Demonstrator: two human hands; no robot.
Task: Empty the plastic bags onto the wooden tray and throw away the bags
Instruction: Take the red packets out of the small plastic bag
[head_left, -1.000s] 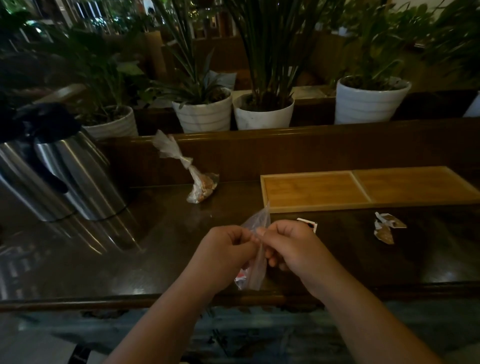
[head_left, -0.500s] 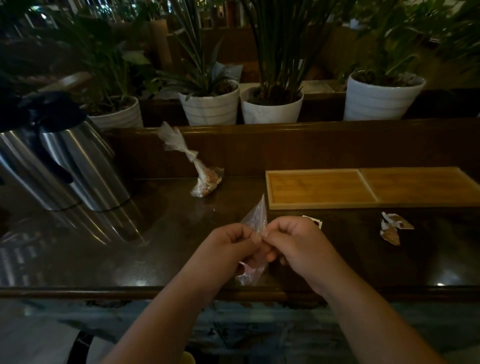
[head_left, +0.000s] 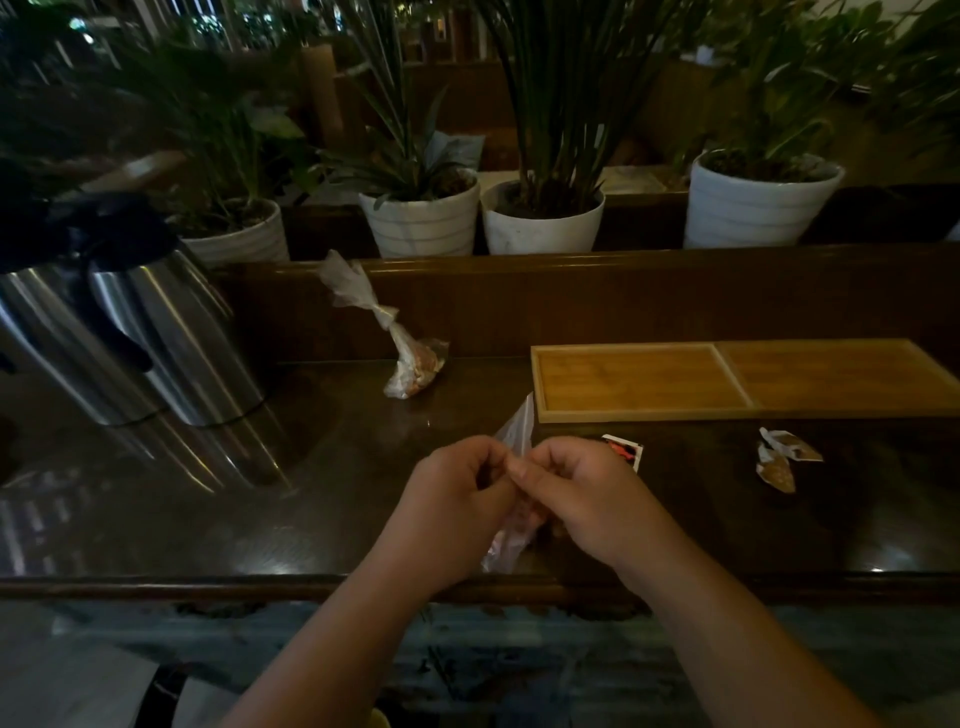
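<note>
Plastic bag (head_left: 514, 431), thin, clear and crinkled, is pinched near its middle between the curled fingers of the left hand (head_left: 457, 499) and the right hand (head_left: 582, 493) above the glossy dark wooden counter (head_left: 260, 493), its long axis steeply upright with a pointed corner aimed up and away toward the wooden tray (head_left: 727, 382) and its lower end, showing something reddish inside, hanging at the counter's near edge. Farther back left a second knotted bag (head_left: 410, 364) leans against the back ledge beside two brushed-steel flasks (head_left: 156, 332), while the pale, flat, two-compartment tray lies to the right with small torn wrappers (head_left: 779, 457) in front of it.
</note>
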